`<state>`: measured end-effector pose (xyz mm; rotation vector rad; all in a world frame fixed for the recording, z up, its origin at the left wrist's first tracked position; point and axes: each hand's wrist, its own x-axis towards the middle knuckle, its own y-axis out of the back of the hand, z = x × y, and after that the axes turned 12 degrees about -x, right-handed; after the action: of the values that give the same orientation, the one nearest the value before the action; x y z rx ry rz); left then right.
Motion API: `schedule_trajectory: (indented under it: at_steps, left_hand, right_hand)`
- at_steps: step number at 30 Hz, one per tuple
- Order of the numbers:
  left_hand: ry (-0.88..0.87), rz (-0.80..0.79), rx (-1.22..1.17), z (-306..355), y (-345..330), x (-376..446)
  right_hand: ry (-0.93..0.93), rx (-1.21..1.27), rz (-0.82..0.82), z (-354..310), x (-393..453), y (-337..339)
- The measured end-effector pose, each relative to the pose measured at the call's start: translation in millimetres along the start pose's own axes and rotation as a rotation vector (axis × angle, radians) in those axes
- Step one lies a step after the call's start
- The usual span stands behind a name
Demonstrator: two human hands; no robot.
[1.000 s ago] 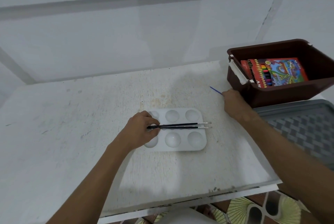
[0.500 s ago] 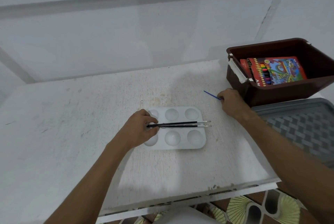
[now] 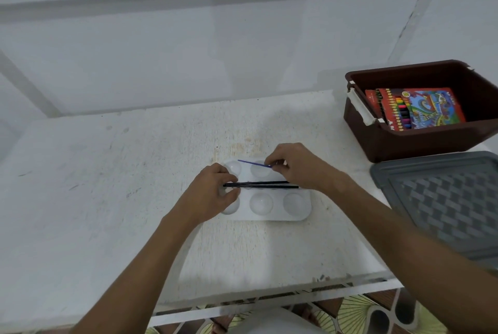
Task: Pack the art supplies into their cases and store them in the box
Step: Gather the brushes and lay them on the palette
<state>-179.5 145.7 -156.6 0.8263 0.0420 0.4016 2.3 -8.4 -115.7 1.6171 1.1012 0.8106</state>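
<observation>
Step in hand: gathering brushes on white plastic six-well palette point(image 3: 272, 213), mid-table. Left hand point(image 3: 213, 194) pinches two black-handled brushes point(image 3: 265, 184) across it. Right hand point(image 3: 295, 169) pinches thin blue brush point(image 3: 253, 163) above the far wells. Next, likely: align blue with black, carry to brown plastic box point(image 3: 420, 142).

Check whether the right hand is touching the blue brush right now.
Touching. In the head view the right hand pinches the blue brush at its near end between the fingertips, and the rest of the brush sticks out leftward over the white palette.
</observation>
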Motion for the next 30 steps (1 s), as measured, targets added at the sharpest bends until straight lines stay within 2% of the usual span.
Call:
schedule_trajectory:
  at_steps: [9,14,18,26,30]
  left_hand:
    - [0.077,0.074,-0.021,6.5,-0.4,1.1]
    - [0.073,0.002,0.014,3.3,0.7,4.5]
    - [0.041,-0.044,0.041,-0.7,1.6,7.1]
    - [0.039,-0.060,0.031,-5.4,1.2,11.8]
    - [0.078,-0.035,0.014,-1.1,1.8,8.5]
  right_hand:
    - [0.070,-0.022,-0.113,-15.0,4.7,-16.9]
    - [-0.028,0.024,-0.105,0.2,-13.6,-12.3]
    - [-0.098,-0.052,-0.144,12.3,-30.0,-8.9]
    - [-0.149,-0.079,-0.080,11.4,-36.4,-12.3]
    - [-0.213,0.015,-0.032,10.8,-45.3,-12.1]
